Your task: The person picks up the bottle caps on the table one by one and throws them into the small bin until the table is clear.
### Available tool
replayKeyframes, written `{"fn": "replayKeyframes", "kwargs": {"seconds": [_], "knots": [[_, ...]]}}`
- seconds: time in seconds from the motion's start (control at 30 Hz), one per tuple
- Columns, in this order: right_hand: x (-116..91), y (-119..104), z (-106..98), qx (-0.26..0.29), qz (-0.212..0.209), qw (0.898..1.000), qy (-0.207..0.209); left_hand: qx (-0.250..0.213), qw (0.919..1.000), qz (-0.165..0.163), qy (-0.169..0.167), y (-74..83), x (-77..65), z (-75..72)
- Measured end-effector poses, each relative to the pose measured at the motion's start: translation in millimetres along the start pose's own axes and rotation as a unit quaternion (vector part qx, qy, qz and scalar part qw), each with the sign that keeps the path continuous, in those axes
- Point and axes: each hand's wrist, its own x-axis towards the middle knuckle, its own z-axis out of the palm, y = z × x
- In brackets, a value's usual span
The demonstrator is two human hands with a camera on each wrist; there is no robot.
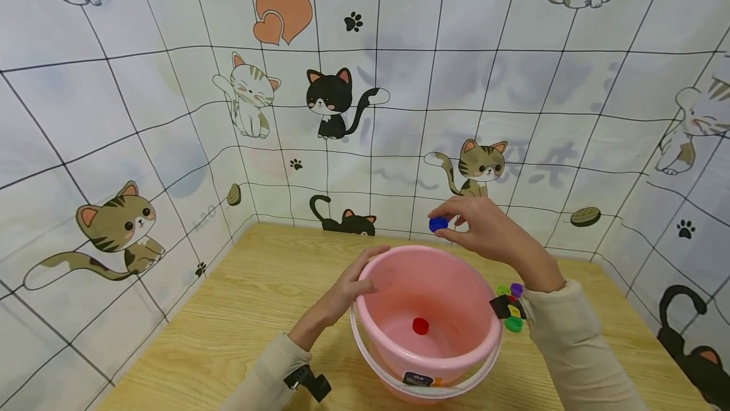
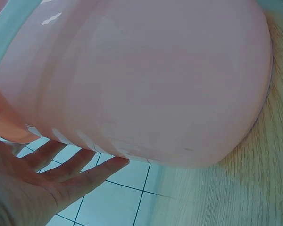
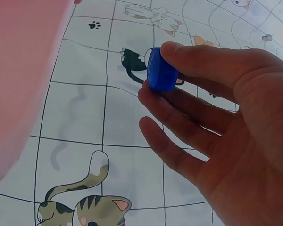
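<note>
A pink bucket (image 1: pixel 459 290) stands on the wooden table, its mouth toward me and its white handle (image 1: pixel 371 360) hanging down at the front. My left hand (image 1: pixel 345 290) grips the left rim, thumb over the inside; in the left wrist view its fingers (image 2: pixel 96 176) lie along the outer wall. Above the bucket's far right rim, my right hand (image 1: pixel 485 230) pinches a blue bottle cap (image 1: pixel 438 224) between thumb and fingers. The right wrist view shows that cap (image 3: pixel 162 70) held clear of the bucket wall. A red cap (image 1: pixel 420 326) lies on the bucket's bottom.
Right of the bucket, partly behind the right wrist's strap, several small caps lie on the table, among them a green cap (image 1: pixel 513 324) and a purple cap (image 1: pixel 516 289). A cat-print tiled cloth (image 1: pixel 399 82) encloses the table (image 1: pixel 228 316) at the back and sides.
</note>
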Motion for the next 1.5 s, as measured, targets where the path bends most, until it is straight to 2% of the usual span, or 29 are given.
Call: {"fn": "replayKeyframes", "kwargs": {"seconds": [0.5,1.5], "knots": [[2.2,-0.8,1.9,0.018,0.003,1.0,-0.012,0.0,1.0,-0.004,-0.002,1.1,-0.3,-0.4],[-3.9,1.5,-2.5,0.002,0.006,1.0,-0.019,-0.001,1.0,0.002,-0.003,-2.2,0.1,-0.9]]}}
